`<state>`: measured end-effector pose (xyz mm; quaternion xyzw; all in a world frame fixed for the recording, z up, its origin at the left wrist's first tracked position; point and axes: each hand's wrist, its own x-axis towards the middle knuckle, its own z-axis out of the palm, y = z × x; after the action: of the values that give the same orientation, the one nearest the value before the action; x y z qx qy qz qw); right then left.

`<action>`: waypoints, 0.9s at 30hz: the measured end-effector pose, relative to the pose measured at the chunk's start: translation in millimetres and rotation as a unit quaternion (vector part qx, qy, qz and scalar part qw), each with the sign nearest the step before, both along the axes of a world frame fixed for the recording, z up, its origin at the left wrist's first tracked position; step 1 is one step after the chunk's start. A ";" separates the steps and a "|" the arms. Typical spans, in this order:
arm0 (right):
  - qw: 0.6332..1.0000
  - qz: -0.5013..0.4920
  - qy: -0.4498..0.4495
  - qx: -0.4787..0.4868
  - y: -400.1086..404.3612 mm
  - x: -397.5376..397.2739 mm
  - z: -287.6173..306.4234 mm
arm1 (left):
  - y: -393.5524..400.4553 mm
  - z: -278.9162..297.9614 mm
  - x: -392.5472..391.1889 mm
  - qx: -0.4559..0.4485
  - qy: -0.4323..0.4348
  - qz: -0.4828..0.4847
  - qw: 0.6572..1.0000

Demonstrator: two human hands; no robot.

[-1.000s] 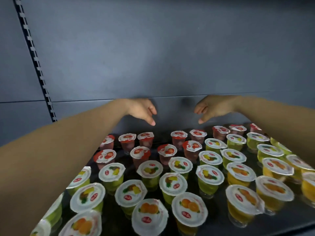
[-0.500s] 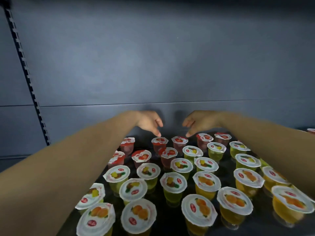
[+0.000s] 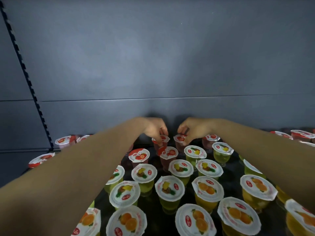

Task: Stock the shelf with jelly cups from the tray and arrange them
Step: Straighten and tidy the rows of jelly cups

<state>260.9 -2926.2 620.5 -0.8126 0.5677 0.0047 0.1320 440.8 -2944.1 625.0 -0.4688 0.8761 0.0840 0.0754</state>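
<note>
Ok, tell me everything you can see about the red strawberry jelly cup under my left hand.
The red strawberry jelly cup is a small clear plastic cup of reddish jelly, sealed by a white foil lid printed with a strawberry and a red edge. It stands upright in the back row of the dark tray, beside a matching cup. The left hand pinches its lid rim from above with curled fingers, which hide part of the lid.

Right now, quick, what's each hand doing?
Left hand: pinching a strawberry jelly cup by its lid.
Right hand: pinching the next strawberry cup.
</note>
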 end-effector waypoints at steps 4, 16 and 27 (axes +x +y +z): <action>1.000 -0.005 -0.021 -0.001 -6.9 1.2 -3.6 | -4.1 -3.1 3.6 -0.004 0.020 0.008 1.000; 0.992 -0.028 -0.120 0.005 -24.4 9.3 -17.8 | -10.7 -8.5 23.9 0.057 0.092 0.060 0.992; 0.978 -0.039 -0.203 0.019 -30.3 14.2 -27.8 | -21.4 -18.6 42.6 0.033 0.117 0.099 0.988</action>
<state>275.1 -2956.6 592.8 -0.7711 0.5599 -0.1550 0.2604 483.3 -2965.5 606.4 -0.5372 0.8251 0.1740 -0.0207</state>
